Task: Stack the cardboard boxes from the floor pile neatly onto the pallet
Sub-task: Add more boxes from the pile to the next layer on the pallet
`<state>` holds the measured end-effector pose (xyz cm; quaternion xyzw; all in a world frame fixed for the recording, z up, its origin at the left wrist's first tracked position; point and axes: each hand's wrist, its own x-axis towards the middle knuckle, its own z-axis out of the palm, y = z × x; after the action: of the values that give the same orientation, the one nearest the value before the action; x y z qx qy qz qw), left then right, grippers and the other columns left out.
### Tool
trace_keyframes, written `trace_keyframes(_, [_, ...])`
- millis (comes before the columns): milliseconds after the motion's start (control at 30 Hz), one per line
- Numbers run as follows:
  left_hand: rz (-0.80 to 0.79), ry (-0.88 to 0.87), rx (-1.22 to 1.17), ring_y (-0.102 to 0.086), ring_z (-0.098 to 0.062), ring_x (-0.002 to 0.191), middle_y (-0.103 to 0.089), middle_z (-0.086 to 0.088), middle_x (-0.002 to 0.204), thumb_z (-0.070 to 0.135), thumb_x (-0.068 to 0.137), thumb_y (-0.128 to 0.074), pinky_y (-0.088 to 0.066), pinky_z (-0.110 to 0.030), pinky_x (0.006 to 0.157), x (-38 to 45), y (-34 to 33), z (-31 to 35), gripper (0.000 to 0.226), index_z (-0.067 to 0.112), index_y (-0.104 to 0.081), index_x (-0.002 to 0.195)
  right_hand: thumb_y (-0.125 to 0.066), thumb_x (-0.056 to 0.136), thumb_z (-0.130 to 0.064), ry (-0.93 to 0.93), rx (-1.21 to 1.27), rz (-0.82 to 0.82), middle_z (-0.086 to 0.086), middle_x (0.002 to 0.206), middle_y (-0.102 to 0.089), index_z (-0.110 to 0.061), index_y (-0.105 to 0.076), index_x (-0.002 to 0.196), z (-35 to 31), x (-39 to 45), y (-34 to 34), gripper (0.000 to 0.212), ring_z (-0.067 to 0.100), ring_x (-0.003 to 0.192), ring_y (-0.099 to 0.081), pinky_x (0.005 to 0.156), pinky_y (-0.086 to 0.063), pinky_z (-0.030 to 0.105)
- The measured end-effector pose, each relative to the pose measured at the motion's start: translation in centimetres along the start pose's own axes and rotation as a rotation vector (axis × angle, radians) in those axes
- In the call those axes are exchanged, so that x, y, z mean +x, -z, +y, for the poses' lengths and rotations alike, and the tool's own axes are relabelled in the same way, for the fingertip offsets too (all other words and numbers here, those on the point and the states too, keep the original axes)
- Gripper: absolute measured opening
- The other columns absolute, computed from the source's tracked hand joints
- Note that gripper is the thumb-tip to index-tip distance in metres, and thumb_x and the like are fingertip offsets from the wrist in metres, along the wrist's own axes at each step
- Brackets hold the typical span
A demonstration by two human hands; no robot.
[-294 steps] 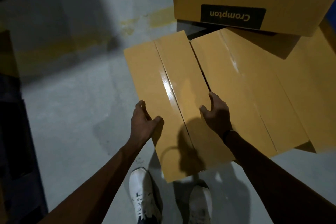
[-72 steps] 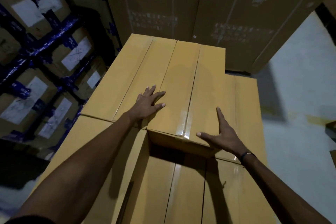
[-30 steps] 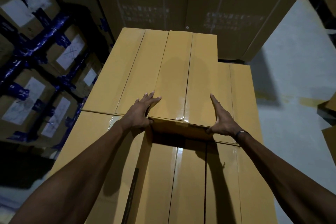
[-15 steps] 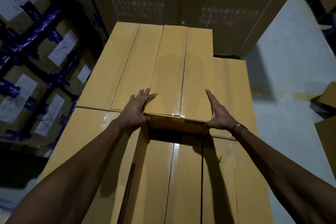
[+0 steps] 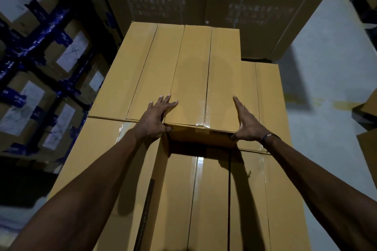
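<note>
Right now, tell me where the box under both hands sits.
In the head view, centre: the top box lies on the stack's upper layer, right of its neighbouring box, between left hand and right hand.

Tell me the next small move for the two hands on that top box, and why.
Probably a short push forward. The left hand and right hand flank the near end of the long tan cardboard box on the top layer, and that end sits nearer the camera than the end of the matching tan box beside it, on its left. Sliding it away until the ends line up would square the stack.
</note>
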<state>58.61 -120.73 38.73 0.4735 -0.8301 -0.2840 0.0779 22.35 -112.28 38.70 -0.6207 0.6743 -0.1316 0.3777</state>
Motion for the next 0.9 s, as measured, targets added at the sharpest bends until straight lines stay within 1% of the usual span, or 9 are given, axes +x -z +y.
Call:
trace_keyframes(100, [-0.003, 0.024, 0.036, 0.003, -0.019, 0.158, -0.006, 0.004, 0.172, 0.019, 0.074, -0.09, 0.0, -0.049, 0.127, -0.2, 0.1, 0.6, 0.109, 0.032, -0.027, 0.161, -0.094, 0.062, -0.007, -0.032, -0.028, -0.003, 0.013, 0.171, 0.002, -0.043, 0.019, 0.159, -0.4, 0.0, -0.1, 0.153, 0.035, 0.157, -0.004, 0.116, -0.033, 0.041])
trace_keyframes(200, [0.008, 0.051, 0.133, -0.001, -0.022, 0.159, -0.006, 0.003, 0.172, 0.017, 0.077, -0.087, -0.009, -0.05, 0.128, -0.8, -0.2, 1.1, 0.108, 0.029, -0.023, 0.163, -0.091, 0.069, -0.005, -0.041, -0.083, 0.018, 0.017, 0.17, -0.003, -0.038, 0.017, 0.16, -0.9, -0.8, -0.7, 0.145, 0.038, 0.156, -0.014, 0.115, -0.037, 0.042])
trace_keyframes(400, [0.07, 0.145, 0.152, -0.017, -0.026, 0.157, -0.016, -0.001, 0.171, 0.011, 0.09, -0.075, -0.025, -0.047, 0.125, -3.6, -1.3, 4.0, 0.085, 0.018, -0.028, 0.162, -0.077, 0.085, -0.003, -0.048, -0.049, 0.049, 0.01, 0.171, -0.011, -0.034, -0.005, 0.164, -0.9, -4.8, -1.4, 0.111, 0.031, 0.156, -0.016, 0.118, -0.03, 0.037])
trace_keyframes(467, [0.054, 0.196, 0.165, -0.023, -0.028, 0.155, -0.022, -0.004, 0.169, 0.017, 0.093, -0.073, -0.024, -0.044, 0.126, -4.9, -1.2, 5.4, 0.078, 0.016, -0.033, 0.16, -0.08, 0.084, -0.012, -0.013, -0.036, 0.051, 0.007, 0.168, -0.023, -0.029, -0.018, 0.163, -0.9, -6.5, -1.0, 0.102, 0.03, 0.152, -0.027, 0.12, -0.036, 0.039])
trace_keyframes(533, [0.052, 0.248, 0.17, -0.03, -0.029, 0.152, -0.032, -0.006, 0.166, 0.025, 0.094, -0.072, -0.026, -0.046, 0.125, -6.4, -0.9, 7.3, 0.071, 0.018, -0.04, 0.156, -0.08, 0.085, -0.012, 0.004, 0.036, 0.058, 0.003, 0.164, -0.03, -0.025, -0.027, 0.161, -1.2, -8.4, 0.1, 0.093, 0.028, 0.14, -0.045, 0.105, -0.05, 0.034])
trace_keyframes(600, [0.095, 0.298, 0.098, -0.036, -0.029, 0.149, -0.041, -0.007, 0.161, 0.031, 0.093, -0.073, -0.03, -0.047, 0.123, -8.0, -0.4, 10.0, 0.068, 0.018, -0.043, 0.153, -0.077, 0.088, -0.01, 0.006, 0.108, 0.077, 0.001, 0.164, -0.03, -0.028, -0.03, 0.16, -1.8, -10.5, 1.9, 0.088, 0.025, 0.133, -0.053, 0.092, -0.054, 0.027])
trace_keyframes(700, [0.239, 0.359, -0.103, -0.052, -0.025, 0.135, -0.057, -0.007, 0.146, 0.031, 0.093, -0.073, -0.044, -0.042, 0.113, -10.5, 0.7, 15.7, 0.062, 0.017, -0.049, 0.149, -0.074, 0.091, -0.012, 0.071, 0.171, 0.127, -0.001, 0.162, -0.035, -0.029, -0.036, 0.157, -2.7, -13.9, 5.1, 0.079, 0.019, 0.13, -0.055, 0.094, -0.051, 0.026])
trace_keyframes(800, [0.35, 0.371, -0.214, -0.06, -0.017, 0.116, -0.066, -0.005, 0.13, 0.032, 0.094, -0.073, -0.05, -0.032, 0.099, -13.3, 1.8, 21.7, 0.055, 0.016, -0.055, 0.144, -0.074, 0.091, -0.012, 0.145, 0.206, 0.148, -0.002, 0.157, -0.044, -0.028, -0.045, 0.152, -3.9, -17.4, 9.0, 0.069, 0.015, 0.127, -0.058, 0.092, -0.047, 0.021])
trace_keyframes(900, [0.43, 0.368, -0.271, -0.063, -0.015, 0.11, -0.068, 0.001, 0.12, 0.035, 0.094, -0.073, -0.054, -0.033, 0.097, -16.1, 2.7, 27.8, 0.051, 0.019, -0.058, 0.14, -0.074, 0.091, -0.012, 0.23, 0.215, 0.167, -0.003, 0.149, -0.054, -0.03, -0.055, 0.143, -5.0, -21.5, 13.1, 0.058, 0.01, 0.122, -0.06, 0.084, -0.044, 0.012])
